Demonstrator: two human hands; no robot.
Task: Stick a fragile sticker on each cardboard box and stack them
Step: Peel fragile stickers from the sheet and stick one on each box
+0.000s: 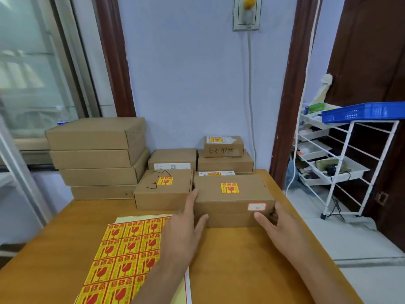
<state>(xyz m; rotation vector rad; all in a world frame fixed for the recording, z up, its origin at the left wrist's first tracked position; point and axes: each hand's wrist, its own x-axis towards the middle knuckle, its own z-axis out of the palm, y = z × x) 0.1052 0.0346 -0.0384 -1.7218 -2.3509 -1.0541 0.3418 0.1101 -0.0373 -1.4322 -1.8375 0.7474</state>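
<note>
Front box: a cardboard box (233,197) sits toward the counter's right edge, about midway back, a yellow-and-red fragile sticker (229,188) on its top and a small white red-bordered label (256,206) on its near face. It appears to rest on a second box beneath, though the seam is faint.
Left hand: the left hand (186,222) presses against the box's left side, fingers straight and flat along the wall, thumb on the near face.
Right hand: the right hand (276,224) meets the box's near right corner, thumb on the near face, fingers curled round the right end.
Neighbour box: just left of it, a stickered box (163,189) with a black scribble on top, the two sides nearly touching.
Back row: more boxes along the counter's far edge, a small stickered box (223,146) with handwriting topping the right-hand stack (225,163).
Tall stack: four plain flat boxes (98,156) piled at the far left corner.
Sticker sheet: a sheet of fragile stickers (122,257) lies flat at the near edge, left of centre, partly under the left forearm.
Counter: orange-brown wood (241,270).
Beyond: a white wire rack (341,165) with a blue tray (363,111) stands to the right.
</note>
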